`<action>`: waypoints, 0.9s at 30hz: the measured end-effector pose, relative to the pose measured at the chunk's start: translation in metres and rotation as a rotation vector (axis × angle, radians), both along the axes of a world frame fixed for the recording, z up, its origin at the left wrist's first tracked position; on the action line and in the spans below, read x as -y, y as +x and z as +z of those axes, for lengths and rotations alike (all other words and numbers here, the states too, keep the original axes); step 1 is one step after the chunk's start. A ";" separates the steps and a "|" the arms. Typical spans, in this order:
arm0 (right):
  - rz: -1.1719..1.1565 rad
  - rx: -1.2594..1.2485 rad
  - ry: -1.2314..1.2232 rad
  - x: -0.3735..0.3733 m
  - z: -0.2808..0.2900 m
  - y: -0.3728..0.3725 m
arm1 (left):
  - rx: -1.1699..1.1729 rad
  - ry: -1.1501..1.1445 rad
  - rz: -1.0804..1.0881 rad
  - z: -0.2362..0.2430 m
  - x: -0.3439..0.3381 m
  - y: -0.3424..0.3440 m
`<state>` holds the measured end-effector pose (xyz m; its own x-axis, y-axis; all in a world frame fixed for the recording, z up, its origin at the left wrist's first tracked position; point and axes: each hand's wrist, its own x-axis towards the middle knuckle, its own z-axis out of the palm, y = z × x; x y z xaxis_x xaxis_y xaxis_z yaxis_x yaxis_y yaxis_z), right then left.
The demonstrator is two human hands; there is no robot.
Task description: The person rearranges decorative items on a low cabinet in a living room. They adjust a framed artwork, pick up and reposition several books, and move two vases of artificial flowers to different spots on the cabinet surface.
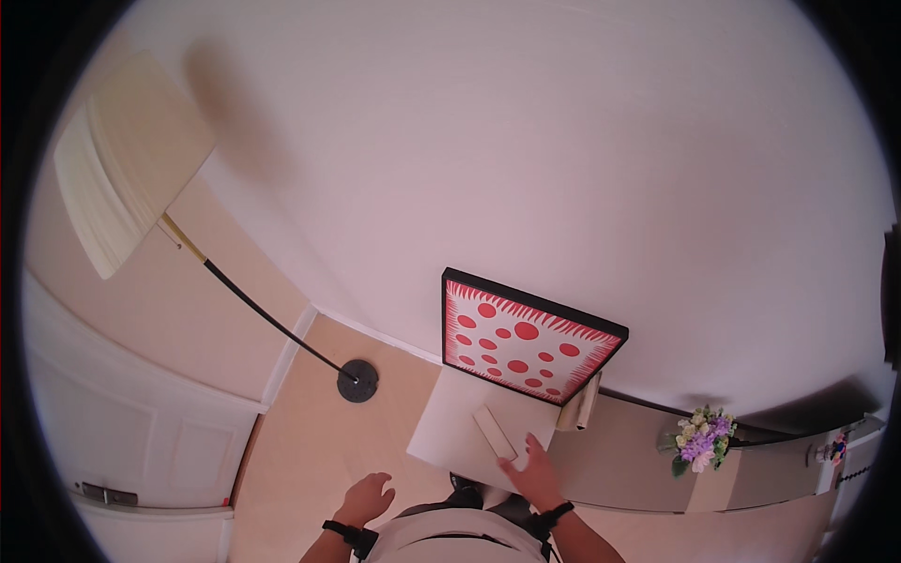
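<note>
My left hand (366,497) hangs over the floor, left of a white square tabletop (434,418), with its fingers slightly curled and apart, holding nothing. My right hand (533,474) is at the tabletop's right front, fingers spread, by the near end of a long beige bar (490,427); whether the thumb touches it I cannot tell. A black-framed picture with red dots (526,333) stands upright at the back of the tabletop, against the white wall. A cream rolled or tube-like object (584,405) is beside the picture's lower right corner.
A floor lamp (131,164) with a curved pole and round black base (357,381) stands at the left, near a white door (141,422). On the right runs a long grey cabinet (619,460) carrying a flower bouquet (704,436) and a small colourful object (833,448).
</note>
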<state>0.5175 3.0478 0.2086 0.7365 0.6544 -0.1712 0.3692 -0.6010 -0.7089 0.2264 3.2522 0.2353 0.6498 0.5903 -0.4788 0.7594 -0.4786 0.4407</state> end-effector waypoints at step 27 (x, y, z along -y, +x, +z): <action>-0.423 -1.604 0.479 0.135 0.089 -0.024 | 0.826 -0.694 0.075 0.158 0.124 0.083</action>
<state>0.4937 2.9124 0.2975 0.1604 0.6839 -0.7118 -0.9438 -0.1048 -0.3135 0.3097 3.1286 0.3930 0.8985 0.4110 -0.1544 0.1202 0.1080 0.9869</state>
